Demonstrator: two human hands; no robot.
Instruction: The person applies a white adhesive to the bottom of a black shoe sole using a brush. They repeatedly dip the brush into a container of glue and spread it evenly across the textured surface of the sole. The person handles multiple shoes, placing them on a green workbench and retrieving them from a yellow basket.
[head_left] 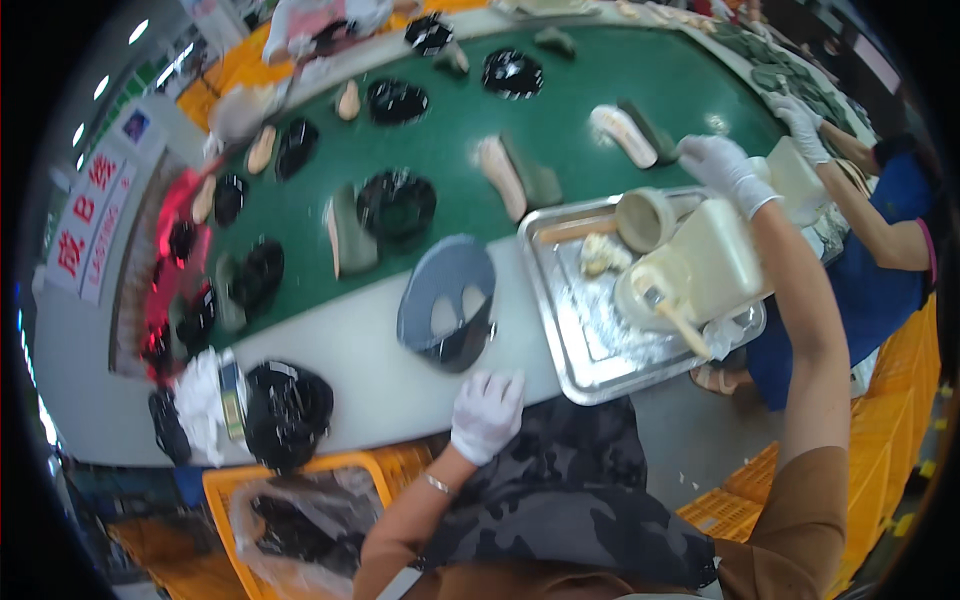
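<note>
My left hand (487, 412), in a white glove, rests flat on the near edge of the white table (350, 350) with fingers spread and nothing in it. Just beyond it lies a grey curved shoe piece (445, 300) with two pale ovals on it. My right hand (725, 168), also gloved, reaches out over the far corner of a metal tray (580, 340), above a cream plastic jug (715, 255). Its fingers are bent, and I cannot tell whether they grip anything. A round cream pot (645, 218) and a brush handle (680, 325) sit in the tray.
A green conveyor belt (450, 150) carries several black shoe uppers and beige soles. A black upper (288, 400) lies at the table's left. An orange crate (300, 510) holds a plastic bag. A person in blue (880, 270) with a gloved hand (800, 120) works at the right.
</note>
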